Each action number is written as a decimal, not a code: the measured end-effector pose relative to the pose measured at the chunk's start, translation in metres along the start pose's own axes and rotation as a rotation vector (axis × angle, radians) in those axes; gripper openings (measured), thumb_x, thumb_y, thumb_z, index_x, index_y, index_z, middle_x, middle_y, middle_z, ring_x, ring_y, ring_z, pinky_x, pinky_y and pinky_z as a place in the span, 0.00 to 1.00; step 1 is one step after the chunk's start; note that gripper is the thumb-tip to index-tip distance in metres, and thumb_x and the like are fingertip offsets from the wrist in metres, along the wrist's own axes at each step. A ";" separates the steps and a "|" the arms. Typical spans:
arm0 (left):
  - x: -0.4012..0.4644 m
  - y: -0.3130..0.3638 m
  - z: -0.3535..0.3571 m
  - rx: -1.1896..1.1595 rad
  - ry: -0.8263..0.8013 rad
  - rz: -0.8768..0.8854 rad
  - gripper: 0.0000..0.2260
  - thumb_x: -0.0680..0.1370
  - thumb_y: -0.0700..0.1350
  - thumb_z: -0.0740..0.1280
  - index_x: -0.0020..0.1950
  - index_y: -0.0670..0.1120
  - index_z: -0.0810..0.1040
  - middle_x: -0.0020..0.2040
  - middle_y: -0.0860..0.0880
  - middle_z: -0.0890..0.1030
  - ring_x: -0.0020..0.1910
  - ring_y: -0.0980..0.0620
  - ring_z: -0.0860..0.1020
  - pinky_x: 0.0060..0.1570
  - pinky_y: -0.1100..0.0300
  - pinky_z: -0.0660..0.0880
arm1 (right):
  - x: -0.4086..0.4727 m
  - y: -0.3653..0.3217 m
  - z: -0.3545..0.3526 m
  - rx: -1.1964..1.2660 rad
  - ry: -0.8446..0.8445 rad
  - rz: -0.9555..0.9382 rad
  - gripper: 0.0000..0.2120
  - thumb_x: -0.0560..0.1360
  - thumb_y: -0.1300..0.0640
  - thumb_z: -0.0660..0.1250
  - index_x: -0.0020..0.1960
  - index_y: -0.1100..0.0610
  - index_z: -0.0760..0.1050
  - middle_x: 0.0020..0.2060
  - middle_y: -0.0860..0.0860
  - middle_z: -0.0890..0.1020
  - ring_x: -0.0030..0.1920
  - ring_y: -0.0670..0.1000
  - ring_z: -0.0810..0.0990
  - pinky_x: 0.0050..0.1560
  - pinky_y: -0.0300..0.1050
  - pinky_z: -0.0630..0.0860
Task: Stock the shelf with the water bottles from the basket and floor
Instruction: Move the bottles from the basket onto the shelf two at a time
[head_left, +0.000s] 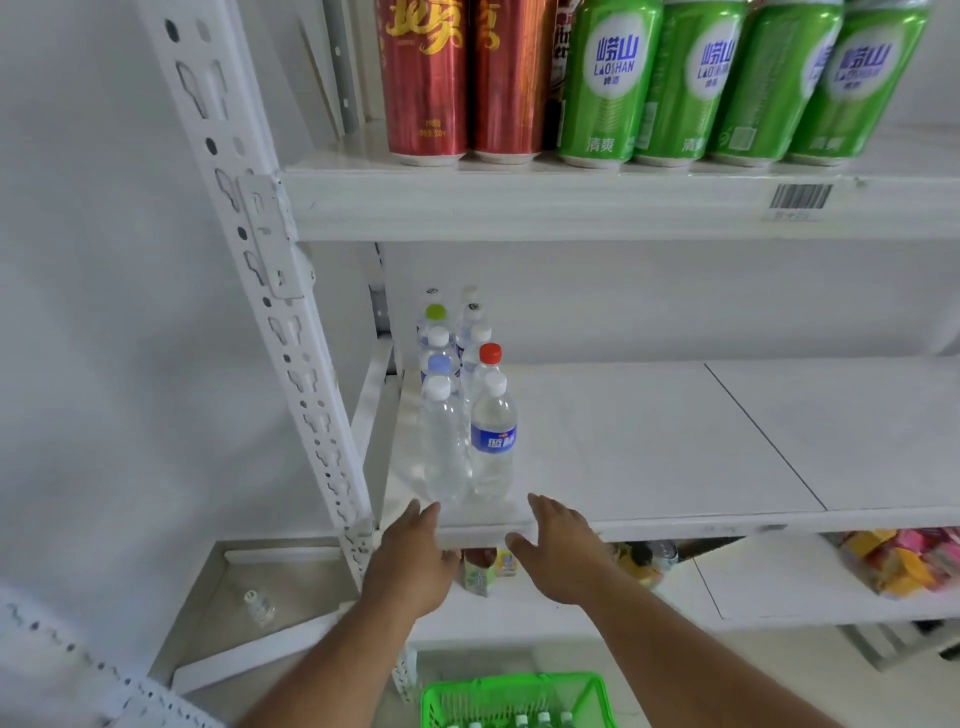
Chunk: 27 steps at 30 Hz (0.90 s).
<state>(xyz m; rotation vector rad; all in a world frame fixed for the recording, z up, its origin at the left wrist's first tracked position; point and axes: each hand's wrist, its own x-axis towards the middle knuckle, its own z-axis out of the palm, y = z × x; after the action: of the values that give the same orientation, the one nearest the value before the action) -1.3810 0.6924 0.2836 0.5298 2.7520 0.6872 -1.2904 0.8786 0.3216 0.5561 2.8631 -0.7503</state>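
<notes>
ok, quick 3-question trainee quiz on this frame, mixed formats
1. True or false: the left hand holds a bottle.
2. Multiple choice: the bottles stand on which part of the middle shelf? A) left end B) centre C) right end
3. Fill in: the basket at the bottom edge is ____ in colour.

Key
1. False. Both it and the right hand are open and hold nothing, fingers at the shelf's front edge.
2. A. They stand in two rows running back, next to the upright.
3. Green, with more bottle caps showing inside it.
</notes>
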 end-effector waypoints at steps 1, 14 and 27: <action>-0.009 0.002 0.001 0.060 -0.021 0.001 0.32 0.77 0.56 0.63 0.79 0.52 0.57 0.80 0.48 0.54 0.77 0.47 0.58 0.72 0.50 0.64 | -0.009 0.005 0.004 -0.101 -0.029 -0.041 0.34 0.80 0.40 0.56 0.79 0.56 0.55 0.77 0.53 0.62 0.76 0.55 0.60 0.74 0.48 0.58; -0.157 0.046 0.084 0.142 -0.179 -0.163 0.33 0.76 0.56 0.66 0.78 0.52 0.59 0.79 0.49 0.60 0.74 0.44 0.65 0.71 0.50 0.66 | -0.138 0.121 0.050 -0.308 -0.234 -0.189 0.39 0.79 0.37 0.57 0.80 0.58 0.51 0.79 0.56 0.56 0.78 0.56 0.53 0.76 0.53 0.55; -0.211 0.050 0.185 0.111 -0.388 -0.262 0.33 0.76 0.57 0.65 0.78 0.52 0.58 0.78 0.49 0.62 0.73 0.44 0.67 0.69 0.52 0.67 | -0.191 0.205 0.103 -0.183 -0.437 0.005 0.36 0.78 0.39 0.60 0.79 0.58 0.55 0.77 0.56 0.61 0.75 0.57 0.61 0.73 0.50 0.61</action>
<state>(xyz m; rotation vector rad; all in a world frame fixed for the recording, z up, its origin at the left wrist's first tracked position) -1.1166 0.7224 0.1831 0.2790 2.4385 0.3300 -1.0325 0.9324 0.1814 0.3256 2.4863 -0.5231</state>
